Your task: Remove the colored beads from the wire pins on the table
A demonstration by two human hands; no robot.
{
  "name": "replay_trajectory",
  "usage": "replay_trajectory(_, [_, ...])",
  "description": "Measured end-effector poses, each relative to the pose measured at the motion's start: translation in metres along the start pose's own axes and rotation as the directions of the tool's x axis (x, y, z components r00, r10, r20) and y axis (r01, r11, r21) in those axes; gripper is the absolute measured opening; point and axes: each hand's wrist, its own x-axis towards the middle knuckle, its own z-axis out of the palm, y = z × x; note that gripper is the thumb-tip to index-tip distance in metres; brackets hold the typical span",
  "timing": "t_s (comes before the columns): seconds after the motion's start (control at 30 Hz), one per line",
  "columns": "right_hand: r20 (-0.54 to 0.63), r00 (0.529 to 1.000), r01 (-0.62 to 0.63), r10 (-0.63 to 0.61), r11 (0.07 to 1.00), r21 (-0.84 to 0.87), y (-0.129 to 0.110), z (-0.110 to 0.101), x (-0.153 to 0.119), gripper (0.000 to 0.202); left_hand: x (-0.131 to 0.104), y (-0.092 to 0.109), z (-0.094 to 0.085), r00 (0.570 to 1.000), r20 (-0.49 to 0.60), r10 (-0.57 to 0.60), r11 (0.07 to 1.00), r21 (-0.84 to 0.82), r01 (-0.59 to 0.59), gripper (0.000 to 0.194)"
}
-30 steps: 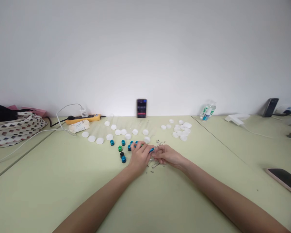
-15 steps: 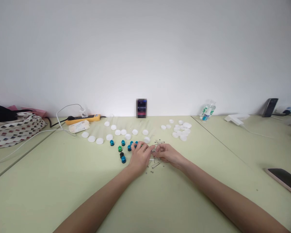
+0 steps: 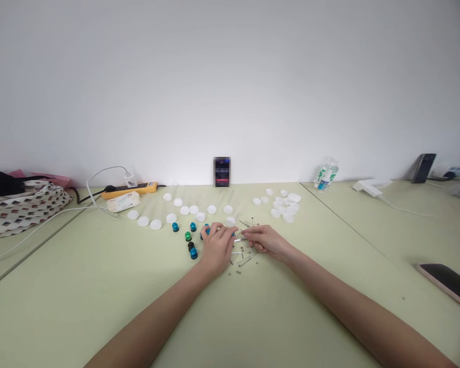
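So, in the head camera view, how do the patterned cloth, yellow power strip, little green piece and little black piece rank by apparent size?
1. Patterned cloth
2. Yellow power strip
3. Little green piece and little black piece: they look too alike to rank.

On the table (image 3: 230, 327), fittings (image 3: 175, 227) lie left of pins (image 3: 247, 260), before tubes (image 3: 156, 224), with discs (image 3: 288, 217) right of the tubes
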Motion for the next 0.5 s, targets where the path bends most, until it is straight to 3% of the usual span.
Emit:
replay_trajectory(0.13, [-0.096, 0.992, 0.077, -0.077, 0.997, -0.004, -0.005, -0.005, -0.001, 0.04, 0.004, 0.002, -0.007, 0.995, -0.062, -0.079, 0.995, -0.07, 0.074, 0.021])
replay_trajectory(0.27, [-0.212, 0.962, 0.159, -0.175, 0.983, -0.092, -0.013, -0.018, 0.0, 0.034, 0.002, -0.004, -0.03, 0.991, -0.062, -0.118, 0.989, -0.099, 0.111, 0.018])
replay_trajectory(0.37, [-0.254, 0.938, 0.179, -0.236, 0.957, -0.229, -0.014, -0.035, -0.001, 0.03, -0.012, -0.021, -0.057, 0.991, -0.029, -0.129, 0.99, -0.054, 0.127, 0.017])
replay_trajectory(0.5, [-0.332, 0.89, 0.14, -0.311, 0.882, -0.451, -0.004, -0.058, -0.007, 0.022, -0.046, -0.05, -0.083, 0.964, -0.026, -0.265, 0.964, -0.016, 0.265, 0.017])
